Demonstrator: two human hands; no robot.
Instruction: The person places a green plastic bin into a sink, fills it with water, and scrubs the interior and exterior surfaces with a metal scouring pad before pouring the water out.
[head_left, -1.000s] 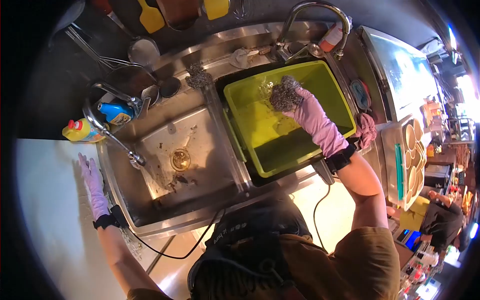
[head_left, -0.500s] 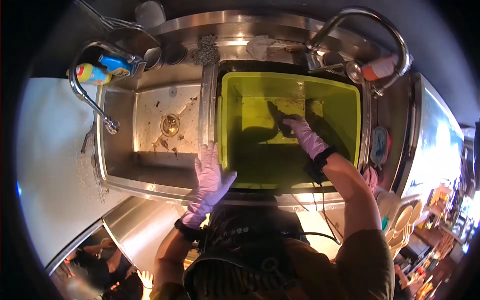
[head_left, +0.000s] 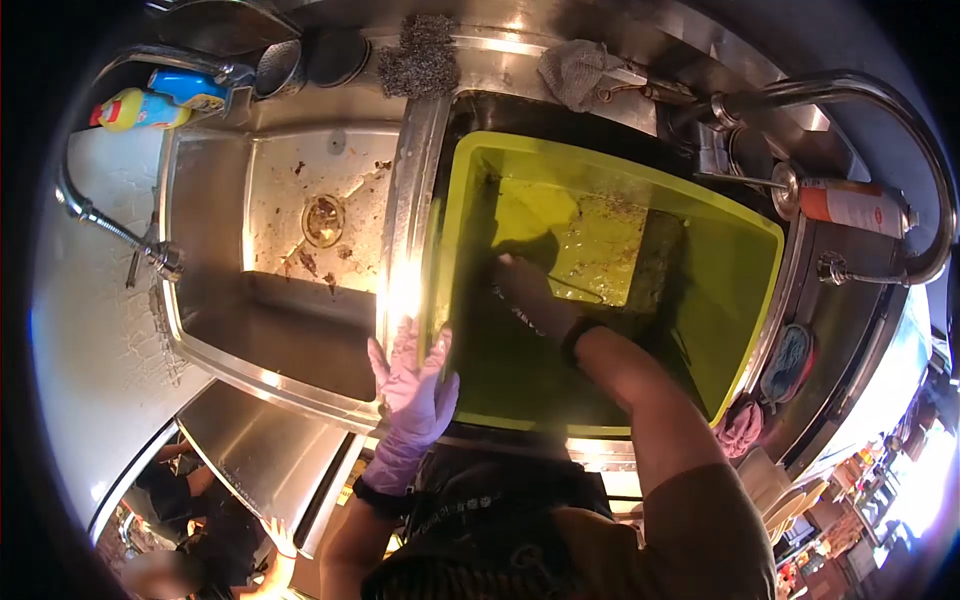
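Observation:
A yellow-green plastic tub [head_left: 620,165] sits in the right-hand sink basin, its bottom wet and marked with brown residue. Inside it, on the left and in shadow, is my right hand [head_left: 530,292], gloved and with curled fingers. Darkness and blur hide what those fingers hold. My left hand [head_left: 412,390], in a pink-lilac glove, lies with fingers spread at the tub's near left edge, over the metal sink divider [head_left: 408,200].
The left sink basin [head_left: 215,250] has food scraps around its drain [head_left: 324,221]. Behind are a steel-wool scrubber [head_left: 420,60], a grey cloth [head_left: 575,75] and bottles [head_left: 145,108]. Curved faucets [head_left: 930,190] flank the sinks. Another person's hand [head_left: 280,537] shows at lower left.
My right hand has moved left and nearer inside the tub, into shadow; earlier it gripped something dark. The view has turned and come closer. My left hand stays by the tub's edge.

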